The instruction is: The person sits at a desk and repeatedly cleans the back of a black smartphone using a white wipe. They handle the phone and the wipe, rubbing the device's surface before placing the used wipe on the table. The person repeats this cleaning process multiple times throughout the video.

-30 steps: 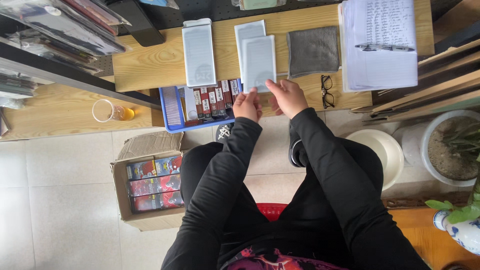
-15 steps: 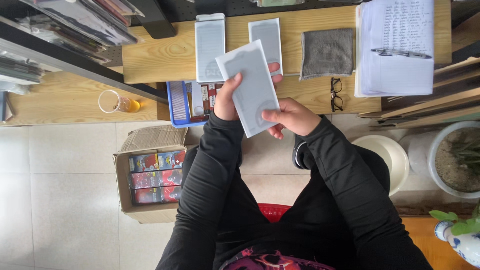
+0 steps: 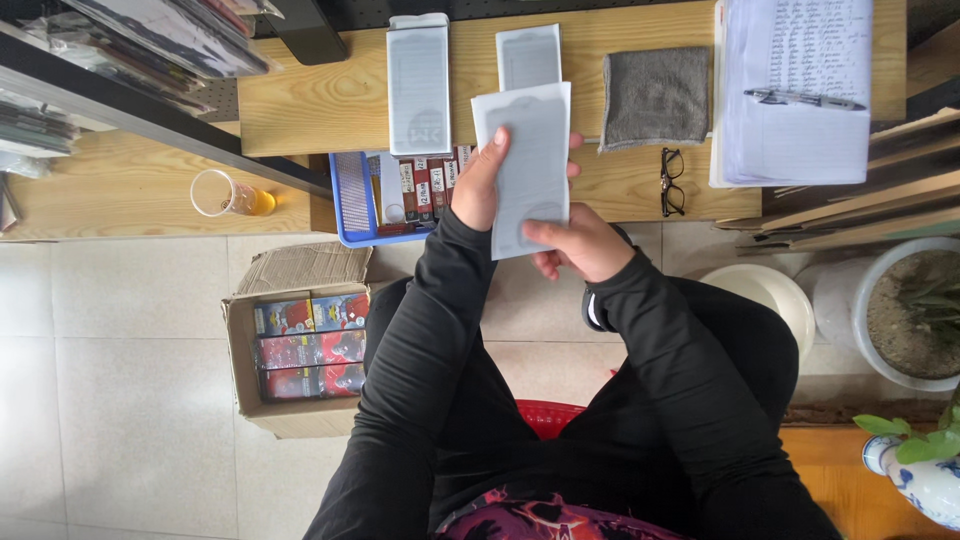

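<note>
Wooden desk and floor clutter, seen from above.

Grey cloth [image 3: 657,97] at one o'clock on the wooden desk [image 3: 300,100], black glasses [image 3: 672,183] just below it; notebook [image 3: 795,95] with a pen [image 3: 805,98] at two o'clock. Blue tray [image 3: 350,195] of small boxes at eleven o'clock, glass of amber drink [image 3: 225,193] at ten. Open cardboard box [image 3: 295,345] of red packs at eight o'clock on the tiled floor; potted plant [image 3: 905,310] at three.

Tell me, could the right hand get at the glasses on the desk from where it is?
Probably yes: the glasses lie uncovered on the desk just beyond the right hand, nothing between, though it now grips the white packet.
</note>
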